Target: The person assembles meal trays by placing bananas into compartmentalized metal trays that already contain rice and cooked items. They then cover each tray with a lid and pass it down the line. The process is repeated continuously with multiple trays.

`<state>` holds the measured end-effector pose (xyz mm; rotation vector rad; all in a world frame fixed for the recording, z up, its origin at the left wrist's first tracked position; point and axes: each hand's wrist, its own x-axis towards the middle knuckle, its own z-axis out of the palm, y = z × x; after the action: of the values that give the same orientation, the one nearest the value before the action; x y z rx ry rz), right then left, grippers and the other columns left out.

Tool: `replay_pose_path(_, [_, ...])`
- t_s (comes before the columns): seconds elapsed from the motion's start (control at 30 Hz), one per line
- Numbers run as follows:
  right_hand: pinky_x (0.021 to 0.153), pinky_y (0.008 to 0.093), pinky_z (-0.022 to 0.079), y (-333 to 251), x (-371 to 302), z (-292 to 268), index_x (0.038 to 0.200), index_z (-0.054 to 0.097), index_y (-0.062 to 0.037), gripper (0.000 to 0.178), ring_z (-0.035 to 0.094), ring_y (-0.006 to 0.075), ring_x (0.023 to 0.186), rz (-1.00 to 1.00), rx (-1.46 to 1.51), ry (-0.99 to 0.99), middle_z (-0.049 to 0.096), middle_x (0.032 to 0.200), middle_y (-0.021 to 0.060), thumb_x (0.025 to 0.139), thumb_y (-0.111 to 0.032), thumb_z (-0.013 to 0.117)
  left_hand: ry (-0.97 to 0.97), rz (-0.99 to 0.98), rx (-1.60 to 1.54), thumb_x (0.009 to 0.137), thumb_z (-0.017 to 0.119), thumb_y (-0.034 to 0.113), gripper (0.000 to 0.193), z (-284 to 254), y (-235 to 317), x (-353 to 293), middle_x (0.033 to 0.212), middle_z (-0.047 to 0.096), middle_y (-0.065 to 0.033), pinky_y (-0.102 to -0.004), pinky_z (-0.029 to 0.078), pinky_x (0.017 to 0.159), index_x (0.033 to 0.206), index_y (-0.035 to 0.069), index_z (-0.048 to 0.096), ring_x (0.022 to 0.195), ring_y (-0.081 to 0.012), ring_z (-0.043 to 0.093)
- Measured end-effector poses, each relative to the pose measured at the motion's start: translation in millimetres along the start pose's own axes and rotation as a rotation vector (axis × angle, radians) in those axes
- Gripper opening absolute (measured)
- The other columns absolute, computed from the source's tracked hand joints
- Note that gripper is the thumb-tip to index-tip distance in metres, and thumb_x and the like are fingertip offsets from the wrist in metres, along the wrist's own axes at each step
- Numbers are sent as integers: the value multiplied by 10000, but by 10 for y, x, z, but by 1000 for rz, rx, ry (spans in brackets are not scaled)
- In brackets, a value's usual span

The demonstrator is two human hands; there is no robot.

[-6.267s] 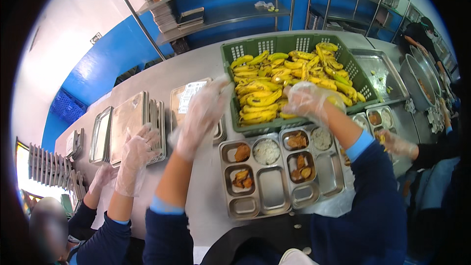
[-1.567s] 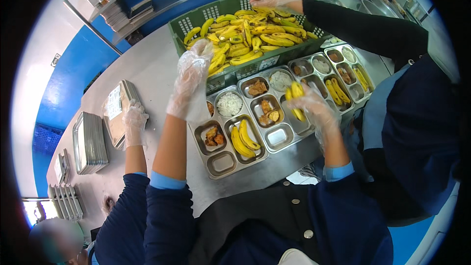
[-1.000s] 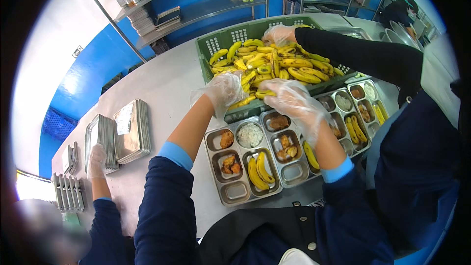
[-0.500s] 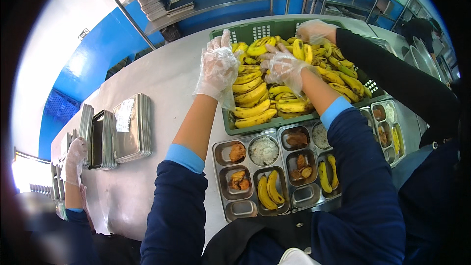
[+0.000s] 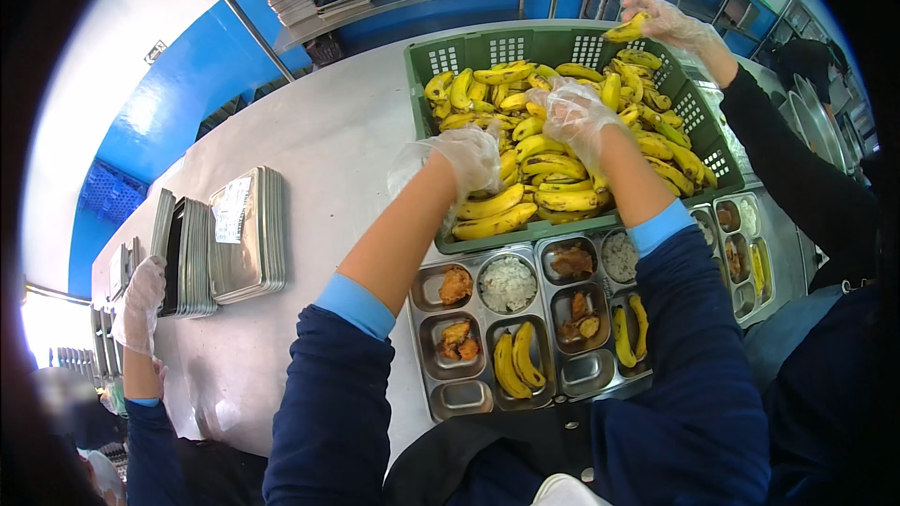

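Both my hands wear clear plastic gloves and are in a green perforated crate (image 5: 731, 169) heaped with yellow bananas (image 5: 553, 166). My left hand (image 5: 467, 157) is over the left side of the heap, its fingers curled round bananas partly hidden beneath it. Near the middle of the heap my right hand (image 5: 577, 117) has its fingers bent down onto bananas, the tips partly covered. In front of the crate lie steel compartment trays with rice (image 5: 507, 283), pieces of browned food (image 5: 457, 341) and a pair of bananas (image 5: 518, 361).
At the right, another person's gloved hand (image 5: 670, 23) holds a banana (image 5: 626, 28) above the crate's far corner. A further gloved hand (image 5: 141, 305) touches stacked steel trays (image 5: 248, 234) on the left. Metal shelves (image 5: 422, 5) stand behind the steel table (image 5: 328, 122).
My left hand has come down and toward me, its raised fingers now curled. My right hand has shifted slightly right. The other person's hand at right has lifted a banana out of the crate.
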<state>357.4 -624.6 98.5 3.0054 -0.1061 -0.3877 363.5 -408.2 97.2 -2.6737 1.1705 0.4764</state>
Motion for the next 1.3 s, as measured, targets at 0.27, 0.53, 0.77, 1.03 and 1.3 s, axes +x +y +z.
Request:
replay_pose_path(0.27, [991,506,558,56,-30,-58,1427,584,-125,434,675,394,1186,205,56,365,641,1366,186,995,-101,555,78,197,73,614,977,141,1021,-163,-360,208,1425,659,-165,-357,486,1141,1536,91,540,1324,-330,634])
replay_pose_path(0.53, [981,513,551,79,-76,-108,1378,580,-88,492,641,382,1239,268,-53,820,658,1313,195,904,-60,709,647,136,-245,915,773,216,471,-13,-686,514,1196,713,-168,-359,550,995,1348,75,656,1111,-321,696])
replay_pose_path(0.77, [984,463,555,-426,-265,109,1238,719,-37,393,710,360,1131,-444,338,173,741,1183,223,975,-325,664,816,-109,-1227,918,764,151,473,93,-825,699,1206,748,-146,-363,569,956,1366,58,647,1106,-259,722])
replay_pose_path(1.03, [1086,465,493,-792,-90,156,1394,669,-49,628,650,379,1260,-394,254,-188,697,1350,206,984,-525,667,675,207,-1555,908,737,118,520,216,-973,667,1268,711,-140,-335,527,1001,1404,8,625,1142,-216,673])
replay_pose_path(1.3, [979,368,514,-273,-130,78,1344,699,-30,621,685,241,1055,-502,891,-167,746,1120,136,888,-443,782,734,142,-1628,957,743,122,561,122,-900,600,1281,673,-152,-340,553,973,1432,-59,506,1092,-221,690])
